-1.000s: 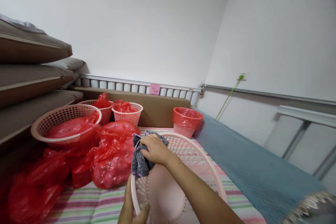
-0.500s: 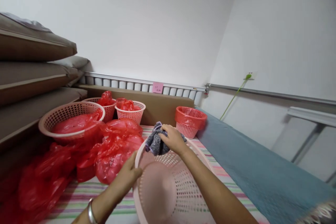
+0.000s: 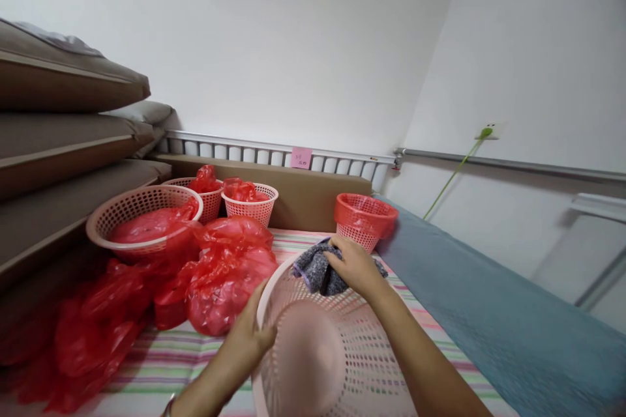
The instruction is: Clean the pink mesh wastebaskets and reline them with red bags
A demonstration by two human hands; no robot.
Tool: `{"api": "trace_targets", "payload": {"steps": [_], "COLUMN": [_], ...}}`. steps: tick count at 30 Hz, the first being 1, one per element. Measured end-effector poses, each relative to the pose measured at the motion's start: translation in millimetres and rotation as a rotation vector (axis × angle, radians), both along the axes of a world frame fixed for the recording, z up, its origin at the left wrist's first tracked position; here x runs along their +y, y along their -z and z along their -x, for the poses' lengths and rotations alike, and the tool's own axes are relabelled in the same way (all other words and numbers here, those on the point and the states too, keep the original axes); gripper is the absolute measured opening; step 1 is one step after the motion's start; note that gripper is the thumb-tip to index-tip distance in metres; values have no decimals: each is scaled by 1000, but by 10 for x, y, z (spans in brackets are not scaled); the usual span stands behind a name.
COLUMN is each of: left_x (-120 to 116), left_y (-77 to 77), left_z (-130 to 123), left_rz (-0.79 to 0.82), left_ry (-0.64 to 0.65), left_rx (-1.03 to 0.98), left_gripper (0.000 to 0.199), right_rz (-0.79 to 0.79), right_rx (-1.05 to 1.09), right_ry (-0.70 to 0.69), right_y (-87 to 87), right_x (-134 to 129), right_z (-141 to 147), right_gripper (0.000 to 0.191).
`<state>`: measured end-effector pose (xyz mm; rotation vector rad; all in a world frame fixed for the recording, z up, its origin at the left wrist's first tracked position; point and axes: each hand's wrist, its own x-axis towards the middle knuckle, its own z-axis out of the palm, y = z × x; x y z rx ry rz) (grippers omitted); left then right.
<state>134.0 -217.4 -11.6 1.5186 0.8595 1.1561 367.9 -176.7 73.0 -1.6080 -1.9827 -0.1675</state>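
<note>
A large pale pink plastic basket point(image 3: 313, 352) with a perforated wall is tilted so its inside faces me. My left hand point(image 3: 252, 326) grips its left rim, thumb on the inner side. On the far rim my right hand point(image 3: 355, 264) is closed around a grey cloth point(image 3: 320, 267) with a purple edge, pressing it against the basket. Part of the cloth hangs out to the right of the hand.
Red plastic bags point(image 3: 229, 273) lie heaped on the striped sheet point(image 3: 171, 358) at left. Behind them stand a wide pink basket point(image 3: 98, 228) and smaller ones. A red-lined basket point(image 3: 362, 212) stands back right. Stacked cushions point(image 3: 73, 143) rise at left; a blue-grey panel point(image 3: 469, 273) runs along the right.
In the picture, my right hand and the cloth have shifted right along the basket's far rim. The view has turned slightly, so the surroundings also sit further right. My left hand keeps its grip.
</note>
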Motion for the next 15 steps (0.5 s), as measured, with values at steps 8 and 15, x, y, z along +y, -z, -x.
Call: {"api": "trace_targets", "payload": {"steps": [8, 15], "left_x": [-155, 140], "left_y": [-191, -419], "left_z": [151, 278], "left_rz": [74, -67], "left_ry": [-44, 34], "left_rx": [-116, 97], "left_gripper": [69, 72], "right_rz": [-100, -144], "right_rx": [120, 407], "right_ry": [-6, 14], "right_y": [-104, 244], "right_x": [-100, -181], "right_z": [29, -67], "right_gripper": [12, 21]}}
